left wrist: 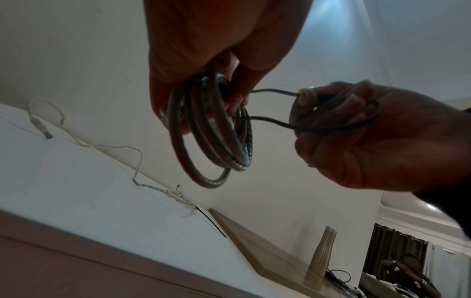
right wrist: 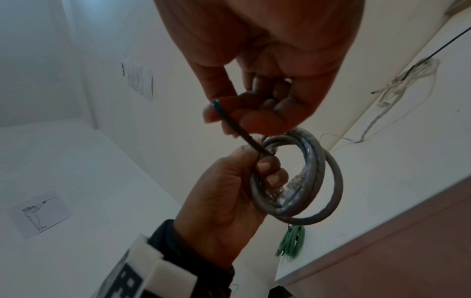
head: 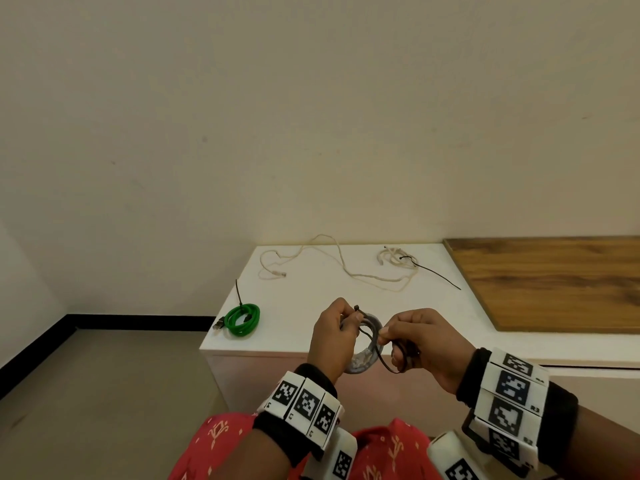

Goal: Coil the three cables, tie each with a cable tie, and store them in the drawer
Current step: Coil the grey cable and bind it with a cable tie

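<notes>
A person's left hand grips a coiled grey cable in the air just in front of the white table, while the right hand pinches the tail of a black cable tie looped through the coil. The coil stands roughly upright, its ring open toward the right hand; the tie's head sits at the left thumb, and its strap runs rightward from the coil across the gap to the right fingers. The tie's long axis thus lies left to right between the hands, so a pull away to the right would likely cinch the loop, which looks slack. On the table beyond, a green cable lies coiled with a tie at the near left corner, and a white cable sprawls uncoiled toward the wall, a second black tie across its bunched right end. No drawer can be made out.
</notes>
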